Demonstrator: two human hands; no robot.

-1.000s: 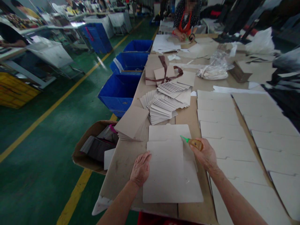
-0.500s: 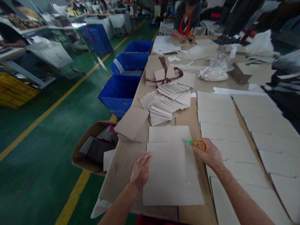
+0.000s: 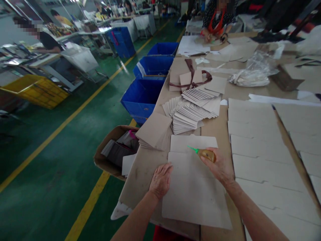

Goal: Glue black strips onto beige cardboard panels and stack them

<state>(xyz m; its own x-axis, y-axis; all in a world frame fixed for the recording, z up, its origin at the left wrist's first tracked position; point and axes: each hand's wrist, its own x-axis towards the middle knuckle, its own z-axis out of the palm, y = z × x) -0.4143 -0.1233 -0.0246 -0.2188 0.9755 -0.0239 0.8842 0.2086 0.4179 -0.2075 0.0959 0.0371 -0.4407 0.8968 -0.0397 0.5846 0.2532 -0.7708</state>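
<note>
A pale grey cardboard panel (image 3: pixel 194 197) lies flat on the table in front of me, overlapping a second panel (image 3: pixel 193 142) whose far strip shows beyond it. My left hand (image 3: pixel 162 179) rests flat with fingers stretched out, its fingertips on the near panel's left edge. In my right hand (image 3: pixel 218 165) is a small amber squeeze bottle (image 3: pixel 207 155) with a thin green nozzle. The nozzle points left over the far panel, close to where the two overlap; whether it touches I cannot tell.
Fanned stacks of small grey cards (image 3: pixel 192 113) lie beyond the panels. Rows of overlapping panels (image 3: pixel 263 160) cover the right side. A carton (image 3: pixel 100 160) and blue bins (image 3: pixel 139 100) stand along the table's left edge. A co-worker (image 3: pixel 215 23) works at the far end.
My right hand has moved the squeeze bottle leftward across the far panel. The left hand stays at the panel's edge. The view has turned left, shifting the whole scene rightward.
</note>
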